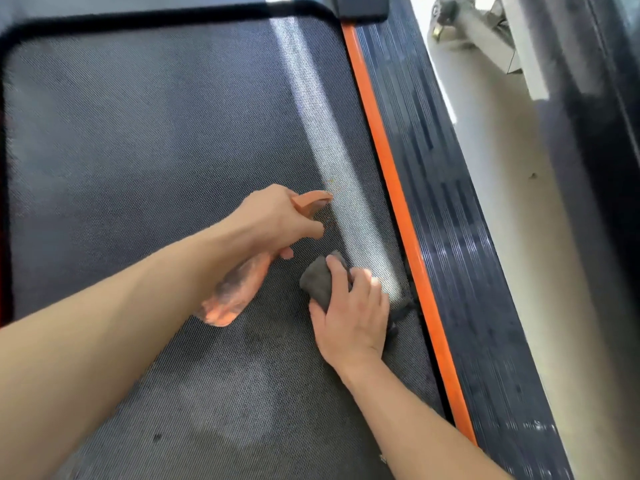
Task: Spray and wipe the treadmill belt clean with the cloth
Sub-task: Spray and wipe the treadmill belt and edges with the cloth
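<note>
The left hand [277, 220] was curled round the neck of the bottle [239, 289], with a finger hooked at the trigger as far as could be told. The bottle's long axis ran from 7 to 1 o'clock, base towards the person and nozzle aimed at the belt [138, 133] just ahead. At 5 o'clock from the nozzle, close by, the right hand [349, 317] lay flat on the cloth [320, 278] with its fingers close together, pressing the bunched grey wad down onto the belt. A dark tail of the cloth trailed out at 4 o'clock.

The cloth sat near the belt's right edge, just beside the orange strip [391, 188] and the ribbed rail [450, 202] beyond it. A sunlit band [318, 109] ran away from it towards 12 o'clock.

The right hand was the nearer to that band — judging by the nozzle's aim, fresh spray would land just ahead of the cloth. The wipe would then push towards 12 o'clock along the belt's length.
</note>
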Action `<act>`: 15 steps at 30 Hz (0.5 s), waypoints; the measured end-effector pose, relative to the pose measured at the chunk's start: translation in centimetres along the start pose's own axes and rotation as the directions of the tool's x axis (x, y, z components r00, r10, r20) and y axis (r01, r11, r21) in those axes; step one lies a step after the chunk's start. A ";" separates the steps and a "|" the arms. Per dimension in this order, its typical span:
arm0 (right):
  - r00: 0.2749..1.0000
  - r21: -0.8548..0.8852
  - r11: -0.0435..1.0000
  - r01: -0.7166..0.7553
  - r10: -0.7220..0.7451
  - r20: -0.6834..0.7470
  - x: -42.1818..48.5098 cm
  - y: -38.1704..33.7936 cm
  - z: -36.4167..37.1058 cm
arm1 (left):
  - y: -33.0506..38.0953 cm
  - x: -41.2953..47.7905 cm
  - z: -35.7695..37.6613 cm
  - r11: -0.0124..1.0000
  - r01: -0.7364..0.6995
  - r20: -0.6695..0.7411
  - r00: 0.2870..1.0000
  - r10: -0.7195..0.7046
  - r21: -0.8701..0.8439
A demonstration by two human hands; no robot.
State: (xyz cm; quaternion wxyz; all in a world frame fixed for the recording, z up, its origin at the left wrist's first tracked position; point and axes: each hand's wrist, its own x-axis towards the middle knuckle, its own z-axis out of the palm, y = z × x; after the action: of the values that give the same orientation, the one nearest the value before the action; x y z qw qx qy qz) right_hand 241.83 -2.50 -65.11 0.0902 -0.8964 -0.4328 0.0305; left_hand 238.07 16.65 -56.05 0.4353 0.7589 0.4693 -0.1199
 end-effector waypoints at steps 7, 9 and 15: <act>0.976 -0.011 0.981 0.194 -0.194 -0.102 20.8 0.2 1.3 | -3.4 -0.5 -0.7 0.980 0.081 -0.103 0.990 -0.101 -0.182; 0.967 0.007 0.975 0.223 -0.220 -0.125 23.7 0.2 1.9 | -3.8 -0.2 -0.9 0.973 0.087 -0.100 0.989 -0.111 -0.214; 0.976 -0.001 0.983 0.186 -0.185 -0.117 10.9 2.1 -1.1 | -3.7 0.0 -1.2 0.967 0.063 -0.062 0.995 -0.081 -0.249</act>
State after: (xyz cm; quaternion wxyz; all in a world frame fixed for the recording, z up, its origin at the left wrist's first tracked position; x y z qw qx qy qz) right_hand 250.33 4.58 -64.15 0.1222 -0.8520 -0.5084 -0.0285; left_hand 234.82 18.27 -57.33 0.5042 0.6852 0.5233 -0.0492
